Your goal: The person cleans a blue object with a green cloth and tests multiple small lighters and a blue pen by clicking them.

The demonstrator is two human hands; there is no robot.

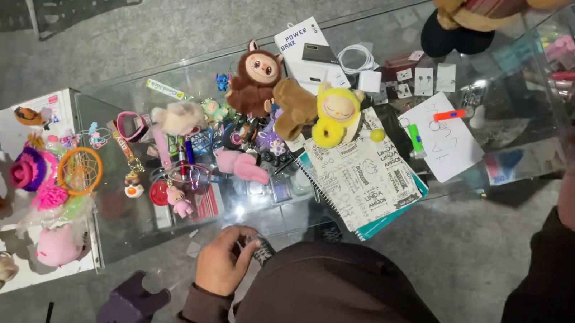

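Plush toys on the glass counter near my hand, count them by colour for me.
Brown plush toys: 2, one with big ears and one plain
Yellow plush toy: 1
Pink plush toy: 1
Cream plush toy: 1
Total: 5

On the glass counter (pixel 166 83) I count three bigger plush dolls in a row: one dark brown doll (pixel 255 78), one tan doll (pixel 296 107) and one yellow doll (pixel 337 114). I see also one white box (pixel 307 52), one coiled white cable (pixel 357 58), one printed notebook (pixel 365 177), one white paper sheet (pixel 448 140) and two markers, one orange marker (pixel 449 116) and one green marker (pixel 414 138). The small keychains (pixel 179 163) lie in a heap, maybe a dozen, and I cannot count them exactly.
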